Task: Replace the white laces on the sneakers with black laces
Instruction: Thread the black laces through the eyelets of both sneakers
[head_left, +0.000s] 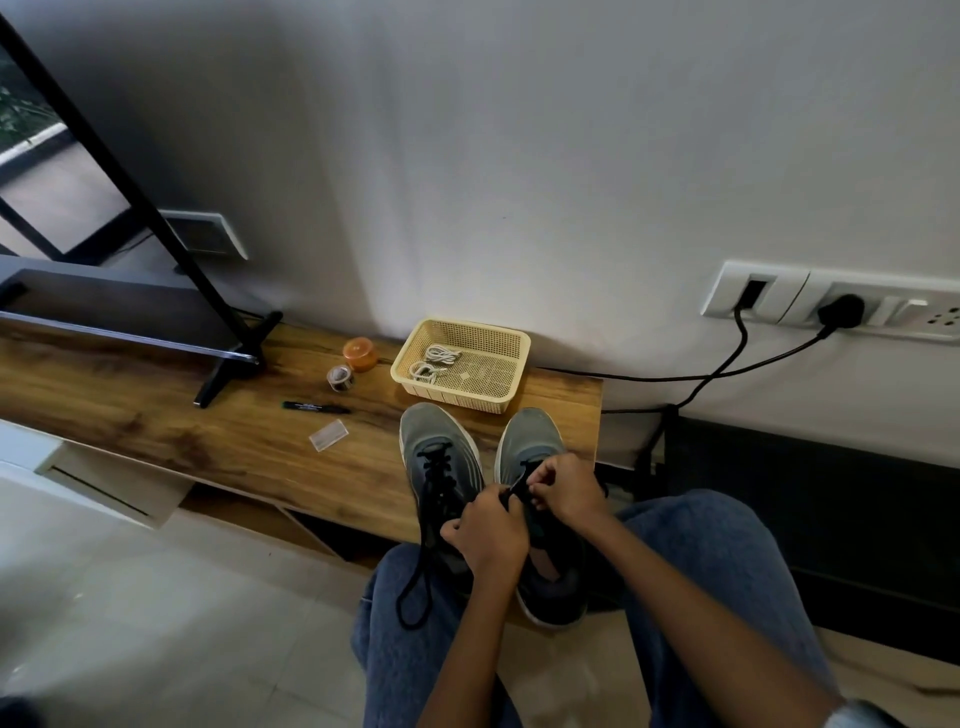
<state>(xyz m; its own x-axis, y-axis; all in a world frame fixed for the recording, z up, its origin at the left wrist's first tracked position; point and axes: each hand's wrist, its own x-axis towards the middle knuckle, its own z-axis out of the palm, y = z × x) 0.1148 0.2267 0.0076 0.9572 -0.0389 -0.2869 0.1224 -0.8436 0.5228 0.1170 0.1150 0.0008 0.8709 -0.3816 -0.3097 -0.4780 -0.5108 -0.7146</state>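
Sneakers (488, 499) side by side on bench (156, 415), basket (511, 358) behind w/ prob. laces (436, 364) in it, marker (314, 408) left.

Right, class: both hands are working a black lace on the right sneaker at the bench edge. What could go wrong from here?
1. The left sneaker's black lace hangs untied off the bench over the knee; a leg movement might snag it and drag that sneaker off.
2. The right sneaker's heel overhangs the edge, so a hard pull by the left hand and right hand could tip it down.
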